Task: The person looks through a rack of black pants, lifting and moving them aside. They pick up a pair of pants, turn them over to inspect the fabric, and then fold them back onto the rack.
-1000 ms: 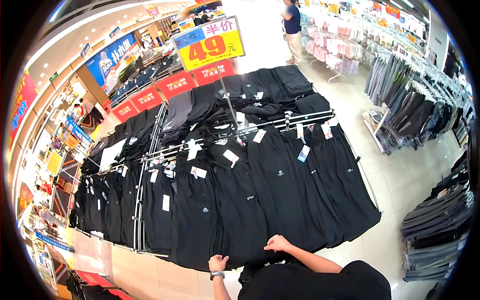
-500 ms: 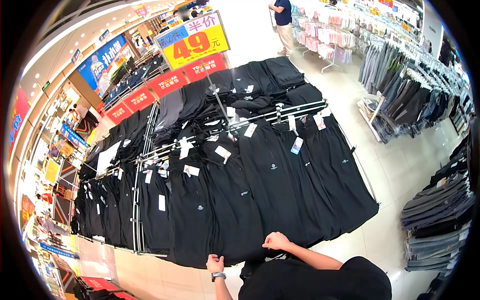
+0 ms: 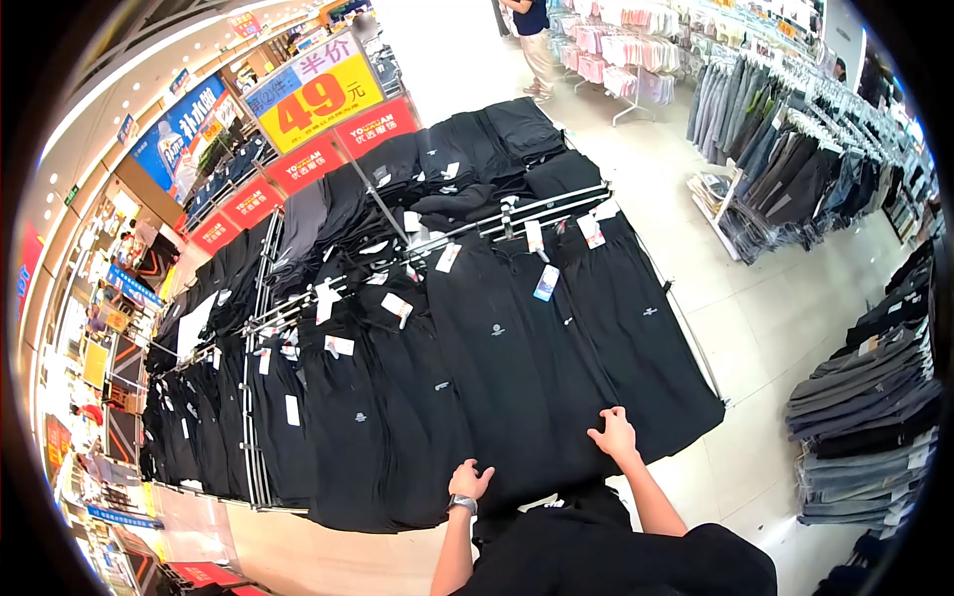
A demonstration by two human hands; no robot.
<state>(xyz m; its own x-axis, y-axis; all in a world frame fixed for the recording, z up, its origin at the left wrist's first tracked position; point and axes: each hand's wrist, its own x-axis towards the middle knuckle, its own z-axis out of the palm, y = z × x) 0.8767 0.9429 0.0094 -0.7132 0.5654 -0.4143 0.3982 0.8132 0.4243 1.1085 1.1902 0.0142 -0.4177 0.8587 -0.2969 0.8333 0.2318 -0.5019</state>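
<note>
Black trousers with paper tags hang side by side over the front of a display rack. My left hand (image 3: 470, 481), with a watch (image 3: 463, 504) on its wrist, rests at the lower left edge of a wide black pair of trousers (image 3: 502, 397). Its thumb and fingers are apart. On the lower right side of that pair lies my right hand (image 3: 614, 434), its fingers spread on the cloth. Neither hand grips anything that I can see. A blue-and-white tag (image 3: 546, 283) hangs near the waist of the neighbouring black trousers (image 3: 586, 338).
Metal rails (image 3: 537, 217) divide the rack, and folded dark trousers (image 3: 467, 139) lie behind them. A yellow price sign (image 3: 323, 99) stands on a pole. Stacked jeans (image 3: 860, 407) are at the right, hanging trousers (image 3: 795, 169) farther back. A person (image 3: 532, 45) stands beyond the rack.
Both hands have moved to the right along the trouser hems, and the right hand has gone higher up. The right hand's fingers have opened from a closed shape. The view has shifted rightward.
</note>
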